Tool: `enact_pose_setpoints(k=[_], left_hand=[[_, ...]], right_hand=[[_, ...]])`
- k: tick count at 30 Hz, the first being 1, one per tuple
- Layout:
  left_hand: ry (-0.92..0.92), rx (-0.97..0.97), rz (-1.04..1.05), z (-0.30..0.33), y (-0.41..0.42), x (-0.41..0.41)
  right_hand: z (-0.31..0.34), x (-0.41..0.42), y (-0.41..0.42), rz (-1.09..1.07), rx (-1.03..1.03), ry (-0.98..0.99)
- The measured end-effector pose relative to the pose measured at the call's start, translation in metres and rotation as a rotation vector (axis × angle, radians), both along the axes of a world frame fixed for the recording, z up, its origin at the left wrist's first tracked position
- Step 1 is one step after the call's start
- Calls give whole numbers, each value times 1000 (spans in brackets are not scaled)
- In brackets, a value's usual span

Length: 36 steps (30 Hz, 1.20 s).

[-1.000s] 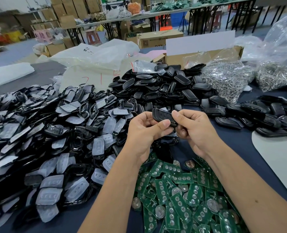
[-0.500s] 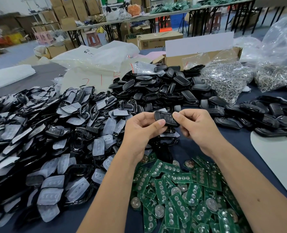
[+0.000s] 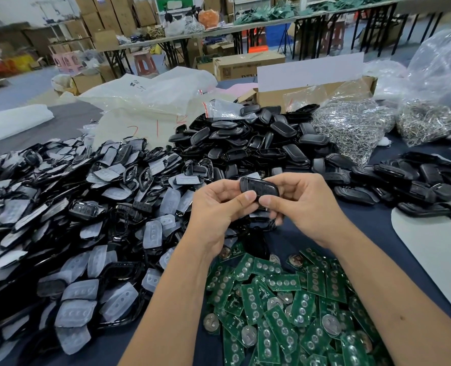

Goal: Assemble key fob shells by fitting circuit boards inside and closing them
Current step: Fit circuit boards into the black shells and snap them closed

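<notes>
Fob shell [image 3: 258,186] — two-handed grip

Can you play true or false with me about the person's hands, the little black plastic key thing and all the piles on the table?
1. Both hands hold one black plastic key fob shell. True: the left hand and right hand pinch it between them.
2. The green circuit boards lie heaped at the far edge of the table. False: they lie nearest the person, under the forearms.
3. The clear bags of small silver metal parts sit at the far right. True.
4. The pale translucent rubber button pads are piled on the person's right. False: they are on the left.
5. The left hand is picking up a circuit board. False: it grips the shell.
</notes>
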<state>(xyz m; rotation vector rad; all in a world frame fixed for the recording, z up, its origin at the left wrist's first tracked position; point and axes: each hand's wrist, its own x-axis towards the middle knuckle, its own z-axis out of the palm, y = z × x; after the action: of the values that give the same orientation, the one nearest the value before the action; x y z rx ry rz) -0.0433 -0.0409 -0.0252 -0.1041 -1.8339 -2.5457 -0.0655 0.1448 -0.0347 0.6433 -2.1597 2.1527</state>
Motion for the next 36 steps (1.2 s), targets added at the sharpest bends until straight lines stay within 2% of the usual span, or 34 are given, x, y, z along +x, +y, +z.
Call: enact_pose_setpoints(k=[7, 13, 27, 36], left_hand=[[-19, -78, -65, 1, -5, -3], [80, -278, 45, -1, 0, -3], [21, -217, 129, -4, 11, -6], [-117, -216, 230, 0, 20, -9]], right_hand=[[0, 2, 0, 8, -6, -15], [-1, 1, -1, -1, -28, -3], [-3, 1, -3, 7, 59, 54], [-10, -2, -4, -176, 311, 131]])
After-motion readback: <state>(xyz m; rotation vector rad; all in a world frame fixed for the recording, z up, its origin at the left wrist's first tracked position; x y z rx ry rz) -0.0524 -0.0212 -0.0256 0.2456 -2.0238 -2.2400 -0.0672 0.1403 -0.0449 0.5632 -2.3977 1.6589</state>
